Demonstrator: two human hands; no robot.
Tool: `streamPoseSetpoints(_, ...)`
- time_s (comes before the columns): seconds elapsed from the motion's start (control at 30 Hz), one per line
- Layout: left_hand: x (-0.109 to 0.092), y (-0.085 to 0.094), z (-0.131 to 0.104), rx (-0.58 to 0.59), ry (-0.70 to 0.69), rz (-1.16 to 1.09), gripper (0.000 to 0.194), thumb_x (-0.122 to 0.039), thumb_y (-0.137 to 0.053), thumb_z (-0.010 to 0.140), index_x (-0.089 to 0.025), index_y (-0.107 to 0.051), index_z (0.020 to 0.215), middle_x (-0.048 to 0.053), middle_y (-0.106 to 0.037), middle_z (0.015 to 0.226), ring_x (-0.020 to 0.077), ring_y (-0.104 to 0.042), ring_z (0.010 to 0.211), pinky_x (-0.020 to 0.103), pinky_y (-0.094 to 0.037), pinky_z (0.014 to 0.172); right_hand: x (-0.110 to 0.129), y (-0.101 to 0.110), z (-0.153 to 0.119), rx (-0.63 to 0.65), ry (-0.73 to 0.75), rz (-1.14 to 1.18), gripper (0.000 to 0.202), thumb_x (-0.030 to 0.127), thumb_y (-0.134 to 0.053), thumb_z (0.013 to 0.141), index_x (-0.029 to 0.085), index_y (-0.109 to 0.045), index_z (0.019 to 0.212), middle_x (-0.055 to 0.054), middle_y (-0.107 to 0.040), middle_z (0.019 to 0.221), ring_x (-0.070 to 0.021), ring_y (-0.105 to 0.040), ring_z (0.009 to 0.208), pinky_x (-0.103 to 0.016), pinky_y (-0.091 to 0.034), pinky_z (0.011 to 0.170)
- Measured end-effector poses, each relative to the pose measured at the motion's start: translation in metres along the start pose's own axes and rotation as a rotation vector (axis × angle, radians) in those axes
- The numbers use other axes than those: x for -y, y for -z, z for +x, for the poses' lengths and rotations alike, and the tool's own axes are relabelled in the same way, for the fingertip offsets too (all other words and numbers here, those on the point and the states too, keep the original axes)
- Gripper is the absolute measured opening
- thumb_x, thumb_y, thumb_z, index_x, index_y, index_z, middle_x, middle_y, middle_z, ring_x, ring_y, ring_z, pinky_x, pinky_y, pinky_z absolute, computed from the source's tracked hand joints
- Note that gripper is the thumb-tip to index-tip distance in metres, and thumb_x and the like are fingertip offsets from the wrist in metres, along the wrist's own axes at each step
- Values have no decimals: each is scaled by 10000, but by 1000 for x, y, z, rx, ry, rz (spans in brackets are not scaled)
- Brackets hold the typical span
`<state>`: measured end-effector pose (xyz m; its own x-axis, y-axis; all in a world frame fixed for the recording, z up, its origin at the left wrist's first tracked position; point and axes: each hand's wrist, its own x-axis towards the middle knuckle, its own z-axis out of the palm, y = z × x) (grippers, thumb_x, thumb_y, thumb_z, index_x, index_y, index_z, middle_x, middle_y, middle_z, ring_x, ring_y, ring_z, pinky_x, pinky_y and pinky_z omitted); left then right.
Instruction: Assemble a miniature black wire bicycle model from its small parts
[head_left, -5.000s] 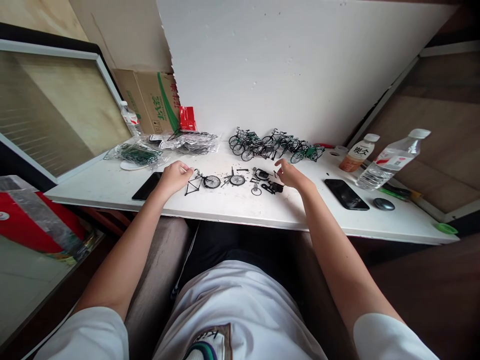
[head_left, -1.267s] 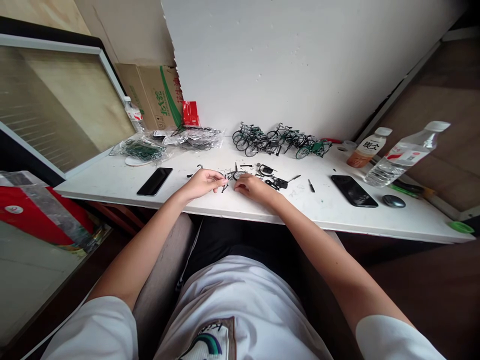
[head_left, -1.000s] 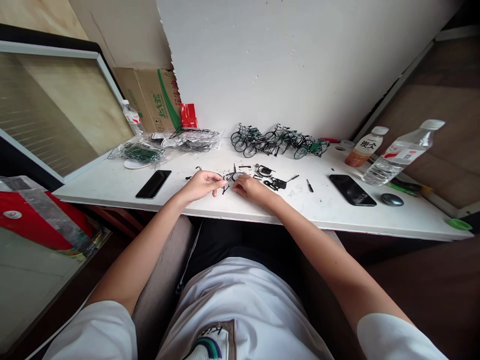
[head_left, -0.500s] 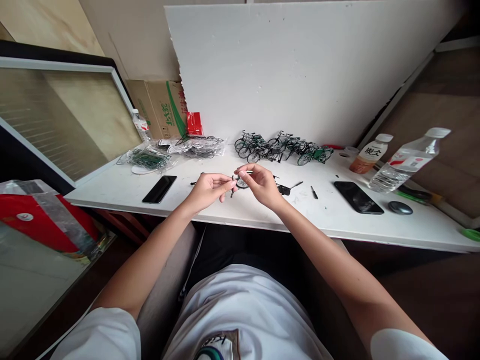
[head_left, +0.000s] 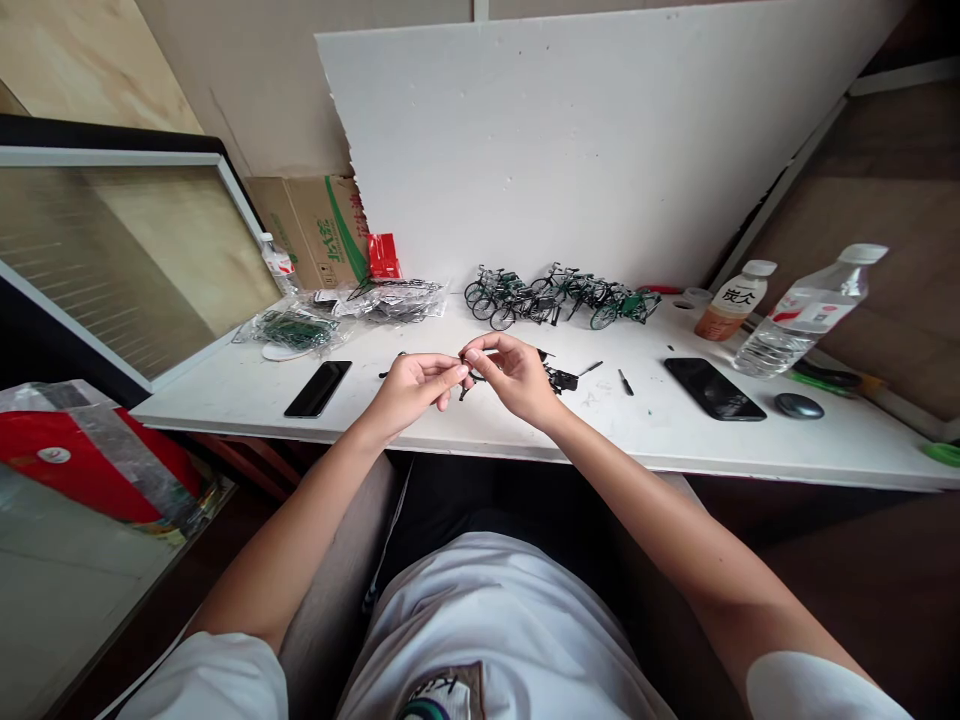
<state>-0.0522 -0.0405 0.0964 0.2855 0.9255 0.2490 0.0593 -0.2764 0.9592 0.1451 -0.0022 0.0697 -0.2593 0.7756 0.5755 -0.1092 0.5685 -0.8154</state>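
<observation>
My left hand (head_left: pixel 416 388) and my right hand (head_left: pixel 514 378) meet above the front of the white table (head_left: pixel 360 418). Thumb and fingers of both are pinched together around a small dark part (head_left: pixel 464 357), mostly hidden by the fingertips. Behind and below the hands lie black model bicycle pieces (head_left: pixel 562 380), partly covered by my right hand. A small black screwdriver-like tool (head_left: pixel 625 383) lies to the right of them. Assembled model bicycles (head_left: pixel 502 296) stand in a cluster farther back.
Plastic bags of green and black parts (head_left: pixel 300 328) lie at the back left, by a cardboard box (head_left: pixel 300 225). One phone (head_left: pixel 318 389) lies left of my hands, another phone (head_left: pixel 715 388) right. A drink bottle (head_left: pixel 739 300) and a water bottle (head_left: pixel 814 310) stand at the right.
My right hand has moved left, and its fingertips now meet those of my left hand at the small dark part. The wheel seen between the hands before is now covered. The view has shifted slightly.
</observation>
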Motion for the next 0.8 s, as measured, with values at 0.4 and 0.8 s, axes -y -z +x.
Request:
streamPoseSetpoints(0.4, -7, -7, -7, -45, -84, 31, 399, -531, -835, 897, -145, -832, 997, 97, -810, 935, 86, -543, 568, 267, -496, 595, 9, 0, 1, -10, -11, 64, 403, 602, -821, 918, 217, -781, 1030, -62, -775, 973, -204, -747, 898, -334, -636, 750)
streamPoseSetpoints(0.8, -11, -12, -12, -127, -118, 108, 411, -524, -826, 906, -137, -837, 1044, 100, -813, 914, 93, -563, 553, 258, -501, 549, 10, -2, -1, -56, 58, -32, 352, 576, -797, 950, 230, -799, 1010, -66, -796, 1010, -227, -746, 963, -379, -618, 842)
